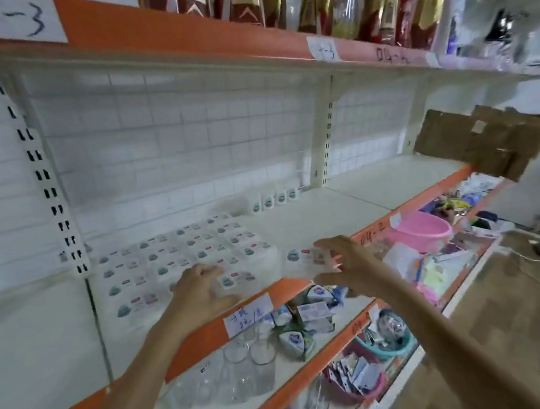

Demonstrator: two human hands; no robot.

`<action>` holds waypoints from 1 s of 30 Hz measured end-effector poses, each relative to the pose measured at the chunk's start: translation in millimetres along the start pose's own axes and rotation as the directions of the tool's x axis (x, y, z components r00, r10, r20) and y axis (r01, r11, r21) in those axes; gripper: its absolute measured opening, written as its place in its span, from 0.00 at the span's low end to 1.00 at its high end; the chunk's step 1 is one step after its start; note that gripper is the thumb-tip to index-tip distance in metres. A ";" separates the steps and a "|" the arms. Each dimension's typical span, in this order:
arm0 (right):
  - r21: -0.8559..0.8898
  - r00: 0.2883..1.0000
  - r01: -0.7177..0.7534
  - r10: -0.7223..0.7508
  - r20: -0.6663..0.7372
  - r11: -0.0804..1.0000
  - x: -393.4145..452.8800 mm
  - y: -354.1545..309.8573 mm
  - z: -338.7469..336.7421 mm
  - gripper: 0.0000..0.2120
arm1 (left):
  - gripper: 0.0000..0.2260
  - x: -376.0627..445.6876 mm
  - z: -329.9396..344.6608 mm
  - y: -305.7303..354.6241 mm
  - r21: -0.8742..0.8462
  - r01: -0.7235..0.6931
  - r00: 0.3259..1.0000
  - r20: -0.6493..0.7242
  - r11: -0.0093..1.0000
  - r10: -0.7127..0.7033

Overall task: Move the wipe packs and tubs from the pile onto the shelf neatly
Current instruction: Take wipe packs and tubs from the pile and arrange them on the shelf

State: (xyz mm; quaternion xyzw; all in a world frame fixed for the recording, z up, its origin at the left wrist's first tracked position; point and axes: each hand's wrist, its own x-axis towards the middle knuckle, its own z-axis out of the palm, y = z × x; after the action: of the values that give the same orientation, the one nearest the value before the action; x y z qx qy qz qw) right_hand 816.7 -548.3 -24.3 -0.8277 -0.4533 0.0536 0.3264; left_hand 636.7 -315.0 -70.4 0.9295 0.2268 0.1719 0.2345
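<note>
Many wipe packs (180, 258) already sit in neat rows on the shelf (314, 219), left hand (200, 288) pressing one, right hand (342, 263) gripping another pack (305, 257), pile unseen.

Two bare forearms reach into view from the bottom edge, slim and long, with no sleeves, cuffs or gloves showing anywhere along them. The left hand (200, 288) and the right hand (344, 263) carry no rings, watch or bands, as far as the soft, slightly blurred picture allows one to judge. The fingernails look short and unpainted, though the blur leaves that uncertain.
</note>
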 end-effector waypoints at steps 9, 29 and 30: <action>0.024 0.906 0.188 -0.183 0.383 0.982 110.1 46.0 36.6 0.30 | 0.33 3.0 22.9 15.4 -0.091 0.202 0.978 -0.033 0.975 -0.205; 0.190 0.878 0.245 -0.300 0.372 0.951 122.1 71.2 62.0 0.18 | 0.23 -3.0 50.7 48.8 -0.200 0.462 0.812 -0.296 0.864 -0.503; 0.180 0.879 0.244 -0.296 0.374 0.953 121.7 70.8 61.7 0.18 | 0.23 -2.9 51.2 47.9 -0.219 0.459 0.810 -0.295 0.861 -0.507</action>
State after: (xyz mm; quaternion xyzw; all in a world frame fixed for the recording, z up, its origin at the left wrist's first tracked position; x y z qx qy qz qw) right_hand 914.7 -449.0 -89.0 -0.7055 -0.6166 0.2029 0.2844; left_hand 672.4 -372.5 -88.9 0.7783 0.4807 0.2804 0.2907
